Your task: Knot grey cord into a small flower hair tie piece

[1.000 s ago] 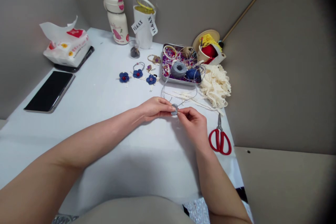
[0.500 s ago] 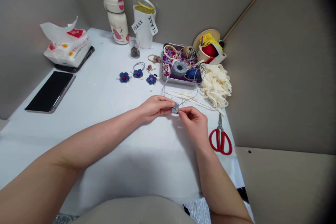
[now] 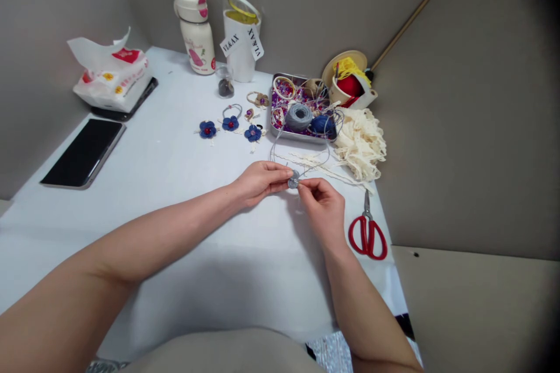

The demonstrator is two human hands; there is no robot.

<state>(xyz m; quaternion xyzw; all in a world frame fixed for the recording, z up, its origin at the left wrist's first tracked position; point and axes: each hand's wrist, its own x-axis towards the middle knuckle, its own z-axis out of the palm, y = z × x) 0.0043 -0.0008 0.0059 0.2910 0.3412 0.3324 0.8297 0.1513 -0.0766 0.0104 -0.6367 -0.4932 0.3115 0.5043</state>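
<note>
Still, a small grey disc (image 3: 293, 180) stays pinched between the left hand (image 3: 260, 182) and right hand (image 3: 321, 205), held together over the worktop (image 3: 175, 186) as a second ago; red-handled scissors (image 3: 367, 239) lie at four o'clock, a metal tin (image 3: 272, 109) at twelve.

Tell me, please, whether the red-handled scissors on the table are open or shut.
Shut: the red-handled scissors lie with their steel blades closed into one narrow point and their handles together.

The small grey disc (image 3: 293, 180) a touch further right than before
</note>
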